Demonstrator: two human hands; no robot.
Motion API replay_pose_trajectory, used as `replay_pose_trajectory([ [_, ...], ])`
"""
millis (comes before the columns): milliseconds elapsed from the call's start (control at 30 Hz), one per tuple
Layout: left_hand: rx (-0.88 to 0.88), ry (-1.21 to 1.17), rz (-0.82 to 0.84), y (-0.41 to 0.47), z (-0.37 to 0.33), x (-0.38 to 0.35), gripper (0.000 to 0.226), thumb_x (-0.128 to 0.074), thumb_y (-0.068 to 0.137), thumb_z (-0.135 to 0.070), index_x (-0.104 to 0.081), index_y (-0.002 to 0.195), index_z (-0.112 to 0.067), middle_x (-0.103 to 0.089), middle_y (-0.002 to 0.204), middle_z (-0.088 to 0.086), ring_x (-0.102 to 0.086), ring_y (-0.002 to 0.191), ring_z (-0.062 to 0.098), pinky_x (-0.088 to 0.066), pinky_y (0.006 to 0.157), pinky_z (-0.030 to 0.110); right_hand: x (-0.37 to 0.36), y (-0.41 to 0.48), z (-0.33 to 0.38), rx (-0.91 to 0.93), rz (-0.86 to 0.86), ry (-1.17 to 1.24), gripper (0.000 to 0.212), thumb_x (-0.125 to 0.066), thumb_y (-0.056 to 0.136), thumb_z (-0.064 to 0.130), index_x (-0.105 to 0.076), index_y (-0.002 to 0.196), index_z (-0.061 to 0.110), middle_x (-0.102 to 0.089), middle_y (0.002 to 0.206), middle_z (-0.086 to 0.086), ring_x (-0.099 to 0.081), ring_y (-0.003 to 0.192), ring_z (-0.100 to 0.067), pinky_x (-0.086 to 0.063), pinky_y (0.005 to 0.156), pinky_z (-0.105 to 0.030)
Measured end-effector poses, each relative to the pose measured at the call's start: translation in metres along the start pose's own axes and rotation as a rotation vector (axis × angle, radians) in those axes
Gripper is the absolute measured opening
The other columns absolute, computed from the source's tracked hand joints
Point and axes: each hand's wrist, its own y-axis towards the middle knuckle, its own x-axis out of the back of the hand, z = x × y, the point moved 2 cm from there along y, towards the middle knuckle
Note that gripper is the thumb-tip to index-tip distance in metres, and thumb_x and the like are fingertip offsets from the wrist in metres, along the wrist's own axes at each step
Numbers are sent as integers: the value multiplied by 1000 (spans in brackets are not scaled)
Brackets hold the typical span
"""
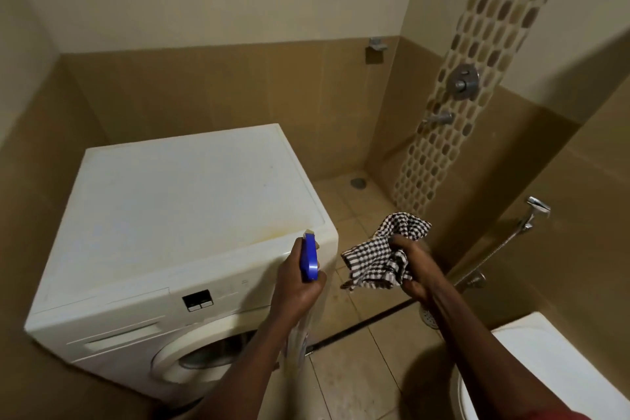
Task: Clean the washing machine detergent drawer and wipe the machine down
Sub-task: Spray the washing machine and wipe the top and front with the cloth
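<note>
A white front-loading washing machine [177,215] stands at the left against the brown tiled wall, its detergent drawer [116,309] closed at the front's upper left. My left hand [296,286] grips a clear spray bottle with a blue trigger head [309,257], held at the machine's front right corner with the nozzle toward the top panel. My right hand [410,269] holds a bunched black-and-white checked cloth [381,256] in the air to the right of the machine, apart from it.
A shower area with a wall valve [463,82] and spout [439,119] lies behind to the right, with a floor drain [358,183]. A hand sprayer [535,211] hangs on the right wall. A white toilet [545,368] sits at the bottom right. Tiled floor runs between machine and toilet.
</note>
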Motion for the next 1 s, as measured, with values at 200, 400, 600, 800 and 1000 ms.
replay_pose_trajectory([
  [200,37,-62,-83,-5,10,39,23,-75,80,-26,-54,89,-21,-57,74,-3,-53,66,14,-45,66,25,-35,2,-17,-90,10,-228,42,-70,77,-5,-57,115,-19,-66,108,-32,-69,93,-42,-58,79,-50],
  [400,77,-152,-177,-11,20,69,65,-79,77,-38,-37,127,-36,-54,112,-9,-61,87,16,-57,74,36,-68,13,-16,-110,128,-10,30,-47,89,0,-62,113,-12,-68,108,-28,-71,87,-37,-61,68,-43],
  [600,234,-204,-251,-18,40,93,33,-82,71,-43,-57,84,-25,-60,76,-4,-56,66,17,-56,70,44,-115,50,-18,-107,215,-32,34,-44,91,3,-56,118,-14,-69,107,-26,-72,91,-33,-60,69,-34],
  [800,363,-210,-423,-29,50,127,37,-85,67,-41,-61,83,-18,-66,79,8,-61,67,20,-57,71,44,-180,94,-41,-130,296,-223,45,-51,86,4,-51,127,-13,-62,121,-30,-62,111,-42,-56,88,-49],
  [1000,431,-166,-700,-48,72,175,20,-78,80,-21,-61,80,-9,-63,63,4,-61,57,18,-53,58,28,-245,111,-63,-93,402,-318,37,-56,84,-2,-56,120,-9,-66,111,-28,-67,94,-38,-58,72,-41],
])
